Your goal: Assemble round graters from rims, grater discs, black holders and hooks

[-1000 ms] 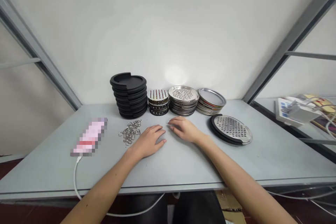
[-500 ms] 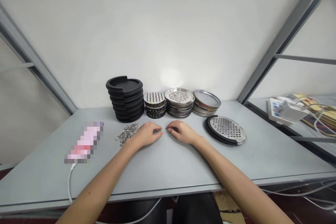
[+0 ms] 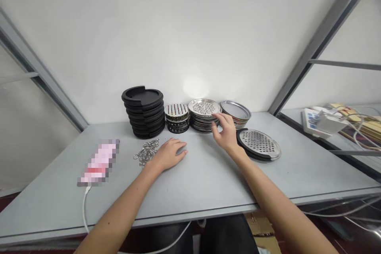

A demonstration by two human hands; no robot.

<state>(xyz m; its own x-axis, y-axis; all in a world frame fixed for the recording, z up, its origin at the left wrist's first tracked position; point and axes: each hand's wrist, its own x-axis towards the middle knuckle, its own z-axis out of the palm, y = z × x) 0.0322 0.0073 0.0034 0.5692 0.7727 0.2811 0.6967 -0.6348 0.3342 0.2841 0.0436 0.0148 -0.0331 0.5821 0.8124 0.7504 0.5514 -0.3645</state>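
Grey table (image 3: 208, 182), right hand (image 3: 228, 133) grip wide beside perforated discs stack (image 3: 204, 116); left hand (image 3: 169, 154) flat, empty

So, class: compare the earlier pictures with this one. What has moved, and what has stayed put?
The right hand has lifted off the table and gone forward and right, fingers now at the stack of perforated metal discs. It grips nothing yet. The left hand stays flat beside the metal rings; stacks unmoved.

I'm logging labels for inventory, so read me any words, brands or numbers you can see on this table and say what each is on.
No text can be read.
Phone: pixelated, unreadable.
Power strip on the side shelf: blue marks, too small to read.
Black trays and perforated metal discs near the right hand: no labels visible.
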